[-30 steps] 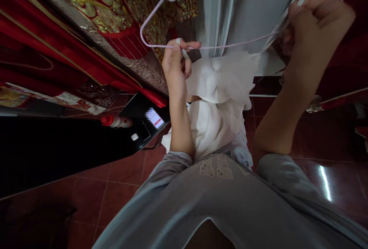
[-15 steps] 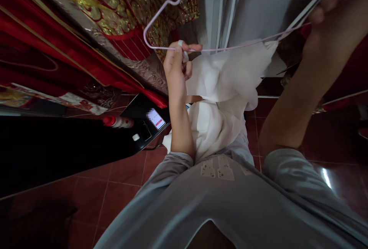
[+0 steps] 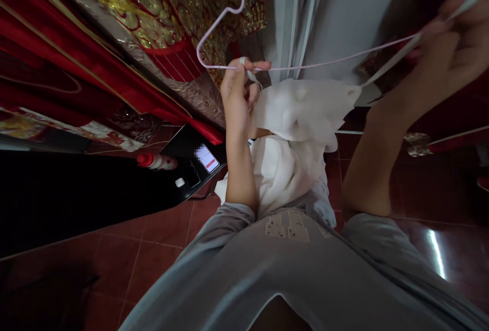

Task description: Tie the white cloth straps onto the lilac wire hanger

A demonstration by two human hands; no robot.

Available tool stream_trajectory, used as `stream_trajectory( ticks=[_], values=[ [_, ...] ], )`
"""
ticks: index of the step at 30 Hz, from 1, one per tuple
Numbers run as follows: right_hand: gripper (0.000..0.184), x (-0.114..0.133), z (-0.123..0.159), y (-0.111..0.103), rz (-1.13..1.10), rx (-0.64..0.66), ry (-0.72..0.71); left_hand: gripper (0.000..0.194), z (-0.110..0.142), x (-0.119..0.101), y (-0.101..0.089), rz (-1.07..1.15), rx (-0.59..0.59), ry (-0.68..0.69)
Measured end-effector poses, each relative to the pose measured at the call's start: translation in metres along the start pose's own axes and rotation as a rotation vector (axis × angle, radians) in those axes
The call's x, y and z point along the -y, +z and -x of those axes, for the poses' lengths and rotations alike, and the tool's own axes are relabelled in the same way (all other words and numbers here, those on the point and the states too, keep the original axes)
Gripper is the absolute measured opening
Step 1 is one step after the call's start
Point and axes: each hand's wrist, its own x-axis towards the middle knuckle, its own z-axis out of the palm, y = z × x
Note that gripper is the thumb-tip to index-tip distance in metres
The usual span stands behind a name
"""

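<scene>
My left hand (image 3: 241, 84) is closed on the lower bar of a pale pink wire clothes hanger (image 3: 324, 61), near its left corner. A white strap loops over a finger of that hand. At the right, my right hand (image 3: 454, 46) pinches another white strap (image 3: 393, 61), drawn taut beside the hanger's right end. Both straps run to a sheer white garment (image 3: 301, 107), which hangs below the bar and bunches against my lap. The hanger's hook lies outside the view.
Sequined gold and red garments (image 3: 168, 15) hang at the left. On a black table (image 3: 114, 188) lie a lit phone (image 3: 207, 158), a dark phone (image 3: 192, 174), a small white case (image 3: 180, 182) and a red-capped bottle (image 3: 156, 161). A grey panel (image 3: 351, 15) stands ahead.
My right hand has moved down and right, stretching the strap away from the garment. The hanger's right side shows more now. My left hand has shifted slightly right.
</scene>
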Motion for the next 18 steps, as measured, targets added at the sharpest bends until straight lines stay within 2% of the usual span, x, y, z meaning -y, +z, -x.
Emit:
stream_trajectory(
  ticks=[1, 2, 5, 9, 12, 15, 18],
  values=[
    [0.031, 0.003, 0.007, 0.015, -0.012, 0.044, -0.094, 0.052, 0.000, 0.000, -0.001, 0.006, -0.002, -0.009],
    [0.034, 0.004, 0.012, 0.026, 0.010, 0.087, -0.117, 0.052, 0.000, 0.001, -0.001, 0.018, -0.003, -0.020],
    [0.041, 0.005, 0.019, 0.045, 0.107, 0.200, -0.038, 0.048, 0.000, 0.002, -0.002, 0.090, -0.024, -0.067],
    [0.036, 0.004, 0.021, 0.048, 0.039, 0.213, 0.037, 0.046, 0.000, 0.005, -0.002, 0.079, -0.017, -0.022],
    [0.030, 0.008, 0.026, 0.049, -0.074, 0.249, -0.064, 0.046, -0.001, 0.006, -0.002, 0.035, 0.025, 0.039],
    [0.024, 0.016, 0.038, 0.052, 0.084, 0.394, -0.153, 0.046, -0.002, 0.008, -0.003, 0.024, 0.047, 0.060],
    [0.020, 0.025, 0.051, 0.054, 0.312, 0.557, -0.145, 0.048, -0.003, 0.011, -0.005, 0.020, 0.061, 0.083]
  ],
)
